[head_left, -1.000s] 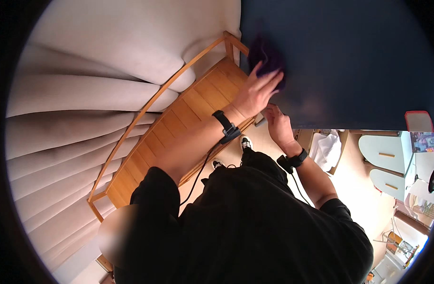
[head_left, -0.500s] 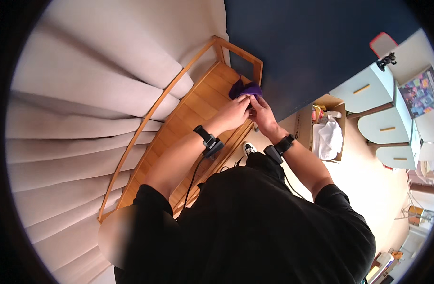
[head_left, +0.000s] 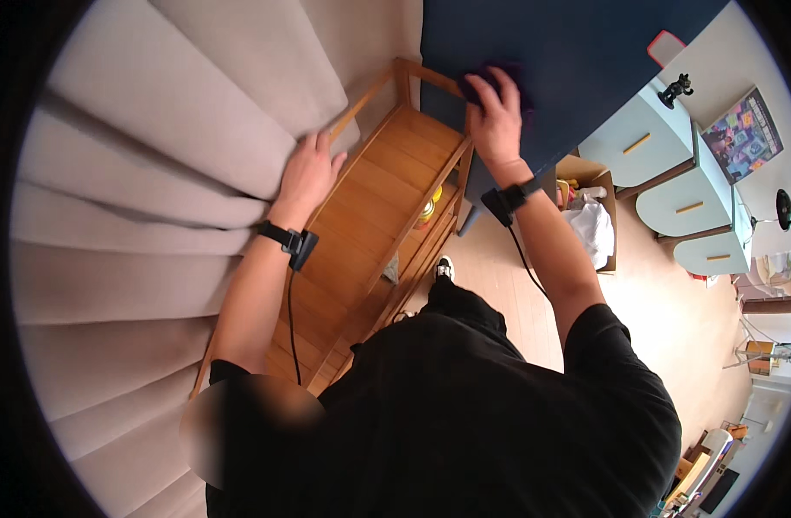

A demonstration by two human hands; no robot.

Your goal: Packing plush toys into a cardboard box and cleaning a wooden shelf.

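Note:
A wooden shelf rack with slatted boards stands in front of me, and a thin wooden rail runs along its curtain side. My left hand lies over that rail, fingers curled on it and thumb held apart. At the rack's far end, my right hand has its fingers bent over a dark purple cloth. That hand and the cloth are up by the dark blue panel. Most of the cloth is hidden behind the fingers or blends into the panel.
Pale curtains hang along the left. Jars stand on a lower shelf. Right of the panel's bottom edge is a cardboard box holding white and coloured items. Light blue drawer cabinets line the right side. Cables hang from both wrist straps.
My hands, together on the purple cloth before, have parted. The left has moved left to the rail. The right has gone up and farther right with the cloth, baring the rack's top board.

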